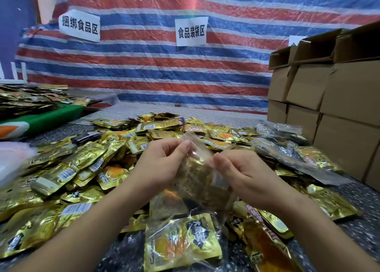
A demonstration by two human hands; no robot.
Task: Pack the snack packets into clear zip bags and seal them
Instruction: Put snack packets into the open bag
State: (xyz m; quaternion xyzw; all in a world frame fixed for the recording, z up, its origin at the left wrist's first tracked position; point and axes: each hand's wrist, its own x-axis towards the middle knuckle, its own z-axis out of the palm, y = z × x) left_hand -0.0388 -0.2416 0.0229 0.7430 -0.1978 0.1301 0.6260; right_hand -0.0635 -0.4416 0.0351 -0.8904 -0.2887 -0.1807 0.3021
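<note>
Above a speckled tabletop (205, 111) heaped with gold snack packets (82, 164), we held a clear zip bag (197, 175) between both hands, its mouth raised toward the striped tarp (164, 70) hung behind. Our left hand (162, 164) pinched the bag's top edge between thumb and curled fingers; our right hand (242, 173) gripped the opposite side of that edge, fingers curled in the same way. Gold packets showed through the film of the bag, though motion blur kept us from counting them. A second filled clear bag (183, 241) lay flat on the table just below our wrists, a gold packet with a dark label facing up inside it. Loose packets spread to the left and right of our forearms. Stacked cardboard cartons (329, 99) stood at the right edge of the table, and two white paper signs (191, 32) with Chinese characters were fixed to the tarp. A green tray (41, 117) piled with more packets sat at far left.
</note>
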